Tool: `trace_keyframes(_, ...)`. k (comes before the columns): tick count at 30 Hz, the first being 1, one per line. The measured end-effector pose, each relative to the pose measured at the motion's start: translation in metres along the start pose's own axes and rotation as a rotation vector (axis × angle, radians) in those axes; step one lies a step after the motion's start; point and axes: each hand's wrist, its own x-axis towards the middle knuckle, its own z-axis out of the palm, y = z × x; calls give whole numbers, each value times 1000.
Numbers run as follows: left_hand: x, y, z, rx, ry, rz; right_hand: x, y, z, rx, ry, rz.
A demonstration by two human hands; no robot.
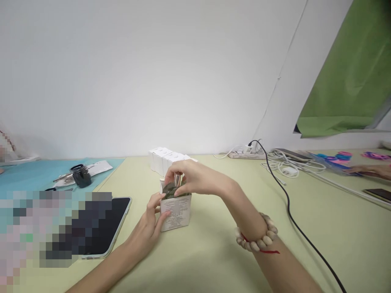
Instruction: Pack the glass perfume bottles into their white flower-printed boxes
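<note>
From here, the printed carton [179,213] stands on the bench [214,228], six o'clock of the white boxes [166,156]. Looks light, crushable; best held low. Left hand [149,221] fingers clasp its nine-o'clock edge; right hand [198,178] fingers pinch the dark glossy item [169,190] at its mouth.

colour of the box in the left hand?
Whitish box, with fine grey print on its near face; seen best in the head view.

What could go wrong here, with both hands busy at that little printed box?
The dark item under the right hand, at the open top of the printed box, might slip or catch on the edge. If the left hand nudges the box backward, it could bump the white boxes close behind. A wide swing of the right hand might snag the black cable.
</note>
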Motion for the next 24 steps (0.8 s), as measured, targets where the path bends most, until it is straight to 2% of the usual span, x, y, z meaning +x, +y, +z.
trace_keyframes(5,1,-3,0,-28,-20,-54,9,6,10,139,-89,53)
trace_keyframes(8,1,-4,0,-22,-18,-49,8,6,6,176,-72,50)
trace_keyframes(11,1,-4,-1,-25,-30,-92,1,6,-5,65,27,17)
trace_keyframes(14,2,-2,-3,-13,-28,-127,-9,7,-15,-100,121,76)
trace_keyframes(19,5,2,-7,74,-7,-81,-14,11,-16,-161,12,237)
trace_keyframes(24,10,4,-15,104,-33,-48,-6,21,-5,-266,122,285)
